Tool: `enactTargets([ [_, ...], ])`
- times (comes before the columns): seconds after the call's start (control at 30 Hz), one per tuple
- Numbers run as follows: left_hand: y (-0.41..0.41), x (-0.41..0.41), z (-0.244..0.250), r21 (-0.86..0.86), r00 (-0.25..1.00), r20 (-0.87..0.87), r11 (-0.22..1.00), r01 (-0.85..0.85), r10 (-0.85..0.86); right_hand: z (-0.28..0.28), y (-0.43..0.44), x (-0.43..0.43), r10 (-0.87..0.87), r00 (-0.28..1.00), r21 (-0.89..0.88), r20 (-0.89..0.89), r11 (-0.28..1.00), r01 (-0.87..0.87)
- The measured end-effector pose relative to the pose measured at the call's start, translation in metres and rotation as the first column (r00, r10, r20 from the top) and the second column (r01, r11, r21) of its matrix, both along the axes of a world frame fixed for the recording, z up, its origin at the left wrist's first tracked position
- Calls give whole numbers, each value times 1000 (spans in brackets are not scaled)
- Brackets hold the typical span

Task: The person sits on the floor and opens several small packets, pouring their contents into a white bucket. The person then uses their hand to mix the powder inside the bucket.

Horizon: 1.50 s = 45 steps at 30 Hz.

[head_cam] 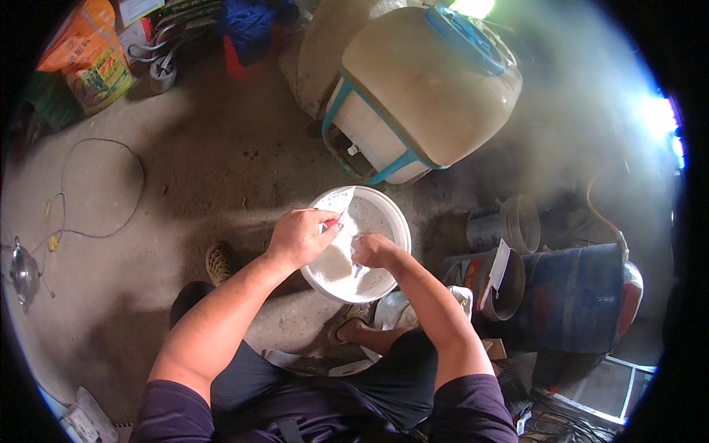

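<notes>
A round white plastic bucket stands on the floor between my feet. Pale, wet-looking contents with small bubbles show inside it. Over its left side, my left hand pinches a white printed packet with a red edge; the packet's top corner points up and right. My right hand is over the middle of the bucket, fingers curled downward around a small whitish piece. What that piece is cannot be made out, as the fingers hide part of it and the light there is glaring.
A large cream tank with a blue lid stands in a turquoise frame ahead. At right are a dark blue drum, an open bucket and a translucent bucket. A cable loops across the left floor; an orange printed bag stands behind.
</notes>
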<state>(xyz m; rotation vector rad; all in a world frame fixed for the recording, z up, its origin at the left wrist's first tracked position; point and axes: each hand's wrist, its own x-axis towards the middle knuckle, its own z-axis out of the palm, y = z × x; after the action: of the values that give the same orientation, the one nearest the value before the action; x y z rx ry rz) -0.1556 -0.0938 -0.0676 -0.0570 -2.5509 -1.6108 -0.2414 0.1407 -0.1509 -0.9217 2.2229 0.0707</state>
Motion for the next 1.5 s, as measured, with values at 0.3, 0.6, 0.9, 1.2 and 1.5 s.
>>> enactTargets([
  [0.3, -3, -1, 1, 0, 997, 69, 1000, 25, -25, -28, -6, 30, 4, 1000, 169, 4, 986, -5],
  [0.6, 0, -1, 0, 12, 999, 40, 1000, 8, -8, -23, -9, 30, -101, 993, 277, 63, 957, 80],
  [0.9, 2, -3, -5, 20, 1000, 10, 1000, 5, -5, -9, -5, 1, -126, 990, 63, 67, 990, 122],
  [1.2, 1, -1, -2, 6, 1000, 21, 1000, 11, -11, -6, -10, 1, -115, 992, 125, 43, 986, 109],
  [1.5, 0, -1, -4, -14, 999, 42, 999, 29, -28, -1, -9, 2, -57, 998, 109, 20, 993, 55],
])
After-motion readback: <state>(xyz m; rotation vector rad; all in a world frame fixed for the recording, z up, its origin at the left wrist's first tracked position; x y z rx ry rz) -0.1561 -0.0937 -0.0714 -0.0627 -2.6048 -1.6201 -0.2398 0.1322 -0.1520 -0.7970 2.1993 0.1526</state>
